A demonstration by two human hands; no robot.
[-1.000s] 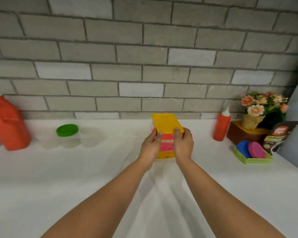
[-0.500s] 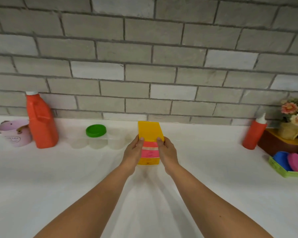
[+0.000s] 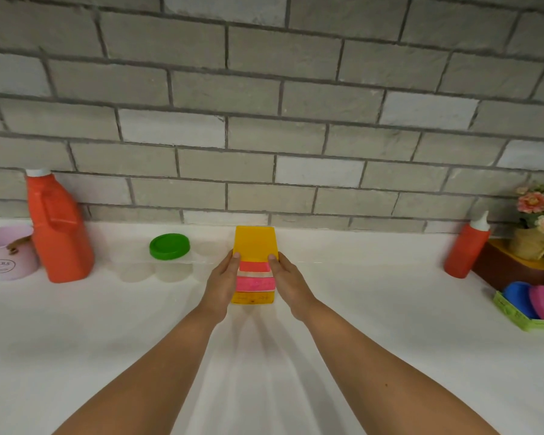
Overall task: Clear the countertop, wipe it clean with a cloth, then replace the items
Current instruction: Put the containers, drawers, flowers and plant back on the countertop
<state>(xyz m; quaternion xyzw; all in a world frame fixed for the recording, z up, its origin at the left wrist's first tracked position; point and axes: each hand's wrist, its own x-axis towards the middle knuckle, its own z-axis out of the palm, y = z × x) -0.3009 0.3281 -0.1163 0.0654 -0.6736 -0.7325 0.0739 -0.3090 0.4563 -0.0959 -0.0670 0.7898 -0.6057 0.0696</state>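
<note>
Since its tiers might slide apart, the yellow-and-pink container stack (image 3: 254, 246), at frame centre low on the countertop (image 3: 374, 309), is gripped from both sides: left hand (image 3: 222, 279) and right hand (image 3: 289, 279) curl round its flanks, thumbs pressing the lid edge, other fingers hidden.

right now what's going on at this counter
A person grips a yellow rectangular plastic box with pink bands between the left hand and right hand, thumbs on its top. It appears to stand on the white countertop near the grey brick wall. An orange plastic jug and a clear tray with a green round lid stand to its left, a red squeeze bottle to its right.
</note>
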